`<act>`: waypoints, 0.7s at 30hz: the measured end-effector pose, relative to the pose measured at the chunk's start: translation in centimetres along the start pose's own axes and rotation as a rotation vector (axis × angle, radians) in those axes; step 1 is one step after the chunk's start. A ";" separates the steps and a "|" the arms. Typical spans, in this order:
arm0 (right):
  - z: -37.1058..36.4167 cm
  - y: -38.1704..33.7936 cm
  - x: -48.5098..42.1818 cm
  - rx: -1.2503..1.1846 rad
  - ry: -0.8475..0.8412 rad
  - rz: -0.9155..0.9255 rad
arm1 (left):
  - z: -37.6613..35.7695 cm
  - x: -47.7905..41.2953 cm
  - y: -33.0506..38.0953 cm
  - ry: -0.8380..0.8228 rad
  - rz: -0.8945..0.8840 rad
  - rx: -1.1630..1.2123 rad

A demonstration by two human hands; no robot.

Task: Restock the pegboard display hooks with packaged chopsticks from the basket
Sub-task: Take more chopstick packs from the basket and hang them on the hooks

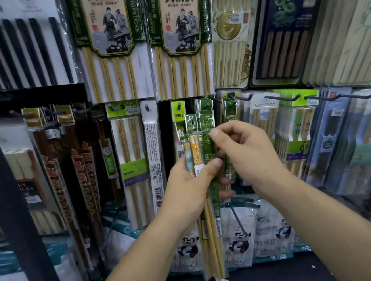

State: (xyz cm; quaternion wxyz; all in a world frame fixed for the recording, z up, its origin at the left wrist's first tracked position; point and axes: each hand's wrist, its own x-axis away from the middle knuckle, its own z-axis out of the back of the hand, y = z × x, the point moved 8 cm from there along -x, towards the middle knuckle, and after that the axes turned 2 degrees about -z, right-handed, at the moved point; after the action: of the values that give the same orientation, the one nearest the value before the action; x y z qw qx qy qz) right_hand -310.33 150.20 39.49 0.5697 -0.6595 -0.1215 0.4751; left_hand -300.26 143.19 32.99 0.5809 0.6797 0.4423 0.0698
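The left hand (189, 186) grips a bundle of chopstick packs (209, 230) upright, fingers curled round it, as a ready supply. The right hand (246, 154) pinches the top of one green pack (210, 151) beside the bundle, probably to raise its header to the hook (206, 106) just above.

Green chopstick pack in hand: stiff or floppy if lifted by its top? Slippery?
Likely stiff: the green pack runs straight above and below the left hand. Probably light: the right hand pinches its top with fingertips only. Its glossy film looks slick, so it may slip from a loose grip.
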 end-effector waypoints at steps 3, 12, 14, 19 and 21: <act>0.3 -0.2 -0.1 -0.022 0.017 -0.027 | -0.2 0.2 0.0 0.000 0.006 0.011; 2.2 -0.8 -1.7 -0.033 0.153 -0.015 | 0.1 -0.1 -0.1 0.078 0.020 -0.065; 3.1 -0.9 -2.2 -0.062 0.206 -0.027 | 0.7 -0.4 -0.1 0.128 0.024 -0.045; 4.0 -0.7 -3.1 -0.047 0.269 -0.058 | 1.6 -0.8 0.2 0.170 -0.001 -0.113; 4.1 -0.4 -3.3 -0.041 0.277 -0.075 | 1.4 -0.8 0.4 0.141 -0.017 -0.145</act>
State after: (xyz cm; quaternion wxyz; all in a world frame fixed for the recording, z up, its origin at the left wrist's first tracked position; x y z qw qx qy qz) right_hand -314.98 150.62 41.89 0.5847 -0.7254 -0.0757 0.3553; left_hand -299.67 141.68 33.26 0.5966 0.6256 0.4815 0.1444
